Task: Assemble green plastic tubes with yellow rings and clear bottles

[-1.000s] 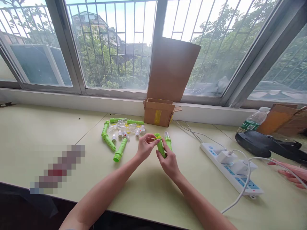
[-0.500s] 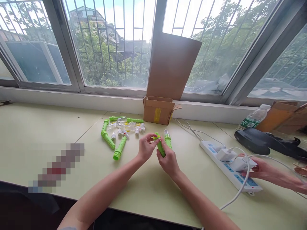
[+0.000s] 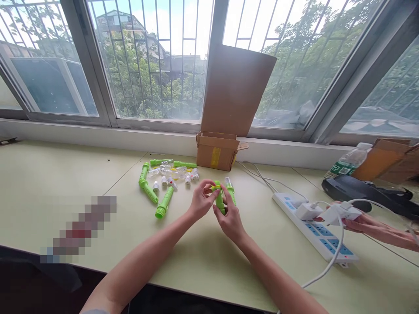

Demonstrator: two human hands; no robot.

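A green plastic tube (image 3: 220,202) with a threaded top end stands tilted between my hands. My left hand (image 3: 200,201) pinches a thin yellow ring (image 3: 215,188) at that threaded end. Around the tube's lower body, my right hand (image 3: 230,219) is closed, its fingers partly hiding it. Just behind the right hand lies a second green tube (image 3: 230,190) with a clear tip. To the left, on the table, are a loose green tube (image 3: 164,203), several more green tubes (image 3: 144,174), clear plastic pieces (image 3: 179,172) and small white-and-clear parts (image 3: 164,180).
A small cardboard box (image 3: 214,152) stands by the window. At right, another person's hand (image 3: 362,223) holds a white charger (image 3: 337,213) above the power strip (image 3: 314,231), with cables trailing. A bottle (image 3: 348,161) and a black strapped object (image 3: 343,194) lie beyond.
The tube in my hands has turned slightly more upright, with both hands still on it. The other person's hand has lifted the white charger off the power strip.
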